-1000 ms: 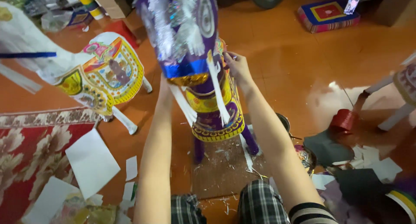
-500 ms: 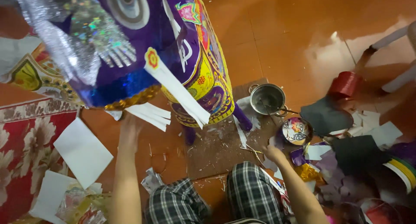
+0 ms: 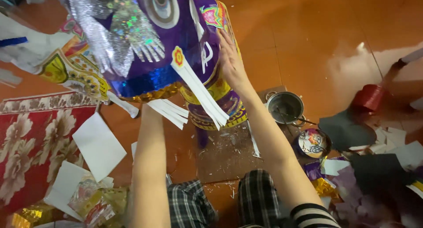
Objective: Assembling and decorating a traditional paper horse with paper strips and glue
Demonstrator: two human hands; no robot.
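Left hand hidden: the forearm runs up from the lower frame and vanishes behind white paper strips [image 3: 169, 111] under the purple paper horse [image 3: 176, 47]; cannot tell whether it grips or lies loose. Horse's top cut off by the upper frame edge; its silver foil fringe [image 3: 114, 38] blocks much of the body.

Horse stands on the orange floor [image 3: 308, 29] directly ahead of the person, over a brown board [image 3: 229, 153] littered with paper scraps. A second figure, white and yellow [image 3: 57, 65], is partly covered behind it at left.

Packages and scraps: shiny gold and red wrappers [image 3: 94, 203] at lower left, contents unclear. White sheets [image 3: 99, 144] lie beside a red flowered rug [image 3: 31, 144]. Small metal pot [image 3: 286, 107] just right of the board; round painted disc [image 3: 312, 143] near it. Red roll [image 3: 370, 97] farther right, blurred.

Right hand [image 3: 231, 63] open, flat, fingers together, palm pressed against the horse's side, grasping nothing. Forearm extended diagonally upward.
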